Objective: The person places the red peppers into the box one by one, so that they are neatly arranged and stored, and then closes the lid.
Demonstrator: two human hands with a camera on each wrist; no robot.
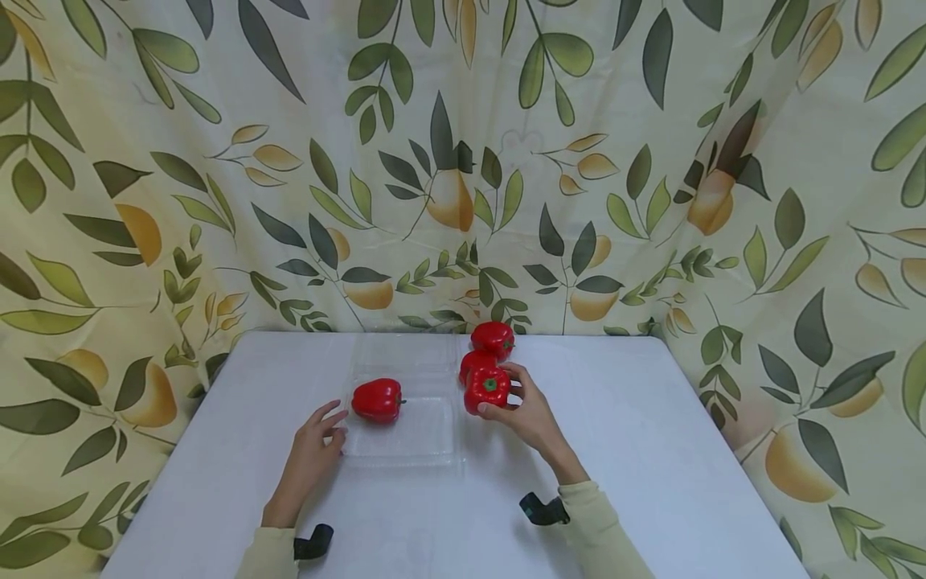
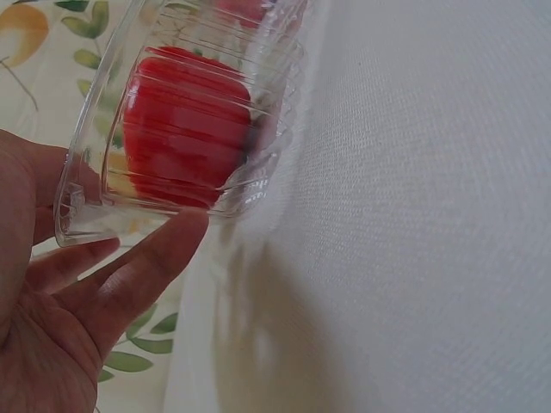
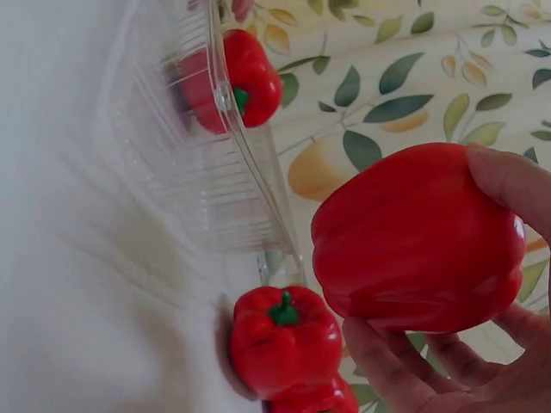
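My right hand (image 1: pixel 531 414) grips a red bell pepper (image 3: pixel 417 237), thumb on one side and fingers on the other. In the right wrist view it is held off the table, its stem end out of sight. A clear plastic container (image 1: pixel 434 434) lies opened out on the table. Inside it, a second red bell pepper (image 1: pixel 377 400) lies on its side, its stem pointing right. My left hand (image 1: pixel 313 450) is at the container's left edge; in the left wrist view, its fairly straight fingers touch the wall and reach around the rim.
Two more red bell peppers stand right of the container: one (image 1: pixel 493 339) near the table's back edge, the other (image 3: pixel 286 340) partly behind the held one in the head view. A white cloth covers the table (image 1: pixel 615 418). A leaf-patterned curtain (image 1: pixel 506 201) hangs behind it.
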